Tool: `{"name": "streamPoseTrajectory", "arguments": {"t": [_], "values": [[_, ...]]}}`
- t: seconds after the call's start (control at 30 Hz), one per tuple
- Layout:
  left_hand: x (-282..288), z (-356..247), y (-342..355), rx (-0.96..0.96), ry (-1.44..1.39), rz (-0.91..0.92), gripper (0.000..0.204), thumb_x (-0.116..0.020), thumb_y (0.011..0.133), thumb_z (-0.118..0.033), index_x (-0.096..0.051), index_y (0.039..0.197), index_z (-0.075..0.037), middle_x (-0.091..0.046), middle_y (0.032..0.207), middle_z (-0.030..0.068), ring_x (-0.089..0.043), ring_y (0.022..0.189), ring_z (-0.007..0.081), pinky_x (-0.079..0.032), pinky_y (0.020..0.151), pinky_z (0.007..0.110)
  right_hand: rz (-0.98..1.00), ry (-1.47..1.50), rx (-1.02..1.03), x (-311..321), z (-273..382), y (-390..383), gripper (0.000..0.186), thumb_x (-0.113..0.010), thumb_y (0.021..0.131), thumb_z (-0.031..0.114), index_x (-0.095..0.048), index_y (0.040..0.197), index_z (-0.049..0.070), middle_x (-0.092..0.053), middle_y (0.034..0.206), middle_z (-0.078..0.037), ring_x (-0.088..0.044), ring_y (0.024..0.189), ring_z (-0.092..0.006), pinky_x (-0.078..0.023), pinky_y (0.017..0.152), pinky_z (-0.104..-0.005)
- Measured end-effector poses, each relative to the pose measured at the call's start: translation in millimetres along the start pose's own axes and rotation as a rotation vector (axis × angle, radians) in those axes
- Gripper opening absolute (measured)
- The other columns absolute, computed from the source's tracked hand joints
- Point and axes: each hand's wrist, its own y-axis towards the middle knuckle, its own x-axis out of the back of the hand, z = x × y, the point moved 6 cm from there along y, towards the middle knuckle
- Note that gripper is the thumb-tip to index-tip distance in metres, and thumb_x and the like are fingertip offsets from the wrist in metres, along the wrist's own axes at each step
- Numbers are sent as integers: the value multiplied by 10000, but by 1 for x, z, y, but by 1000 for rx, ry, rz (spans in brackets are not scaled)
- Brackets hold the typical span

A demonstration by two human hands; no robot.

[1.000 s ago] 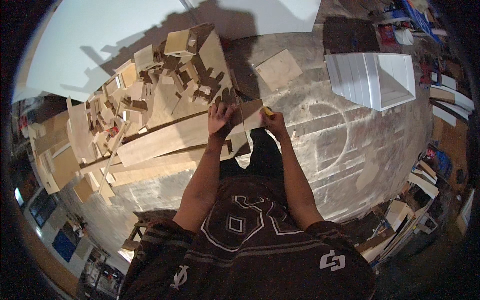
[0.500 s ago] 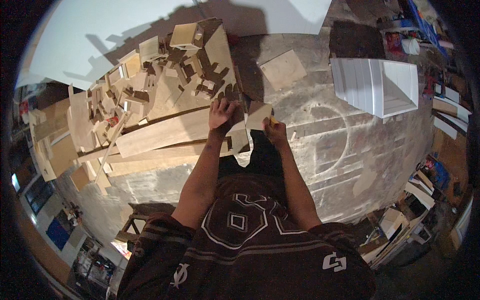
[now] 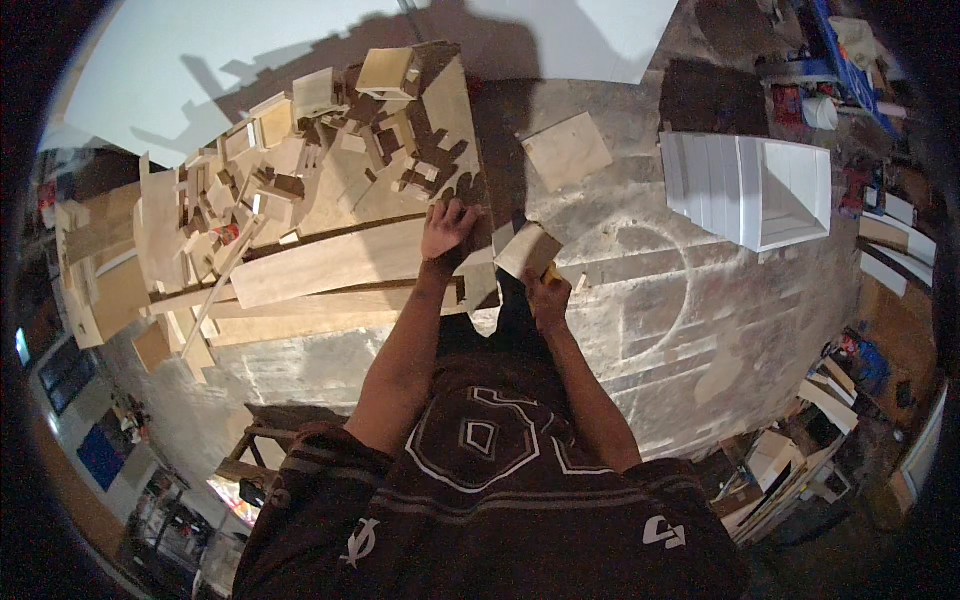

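Observation:
My left hand [image 3: 448,232] is at the right end of a wood-covered work surface [image 3: 350,205], fingers apart and slightly bent, above the end of a long pale board [image 3: 330,265]. No object shows in its grasp. My right hand [image 3: 549,300], just off the right edge of that surface, is closed on a yellow-handled tool [image 3: 551,272]. A broad, pale, flat-faced piece [image 3: 528,250] lies against the yellow part; I cannot tell whether it belongs to the tool or is a separate wooden piece. My fingers hide most of the handle.
Wooden offcuts and small box-like pieces [image 3: 390,73] crowd the work surface. A flat wooden panel [image 3: 567,150] lies on the floor ahead. White open-fronted cabinet [image 3: 745,190] stands to the right. Stacked scrap boards [image 3: 790,455] lie at lower right, a large white sheet [image 3: 250,60] beyond the surface.
My right hand has moved down and slightly left, and the pale piece has tilted and shifted with it. The left hand stays in nearly the same place.

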Motion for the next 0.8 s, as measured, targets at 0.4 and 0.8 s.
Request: {"name": "streamPoseTrajectory", "arguments": {"t": [0.4,0.8], "values": [[4,-1,-4,-13,20,-22,218,-660,794,-229,-642,1004,-174,-533,995,78,-535,977,303,-474,814,448,-252,20,-153,106,22,-32,252,-795,856,235,-585,802,106,-555,637,25,-447,442,-68,-334,404,-240],[85,-49,-26,565,-743,31,342,-587,953,-348,-707,1113,-71,-665,1132,118,-589,1035,243,-452,904,382,-344,-134,451,25,151,-74,328,-793,845,189,-615,1021,-23,-593,820,-22,-481,610,-81,-396,500,-258]]}}
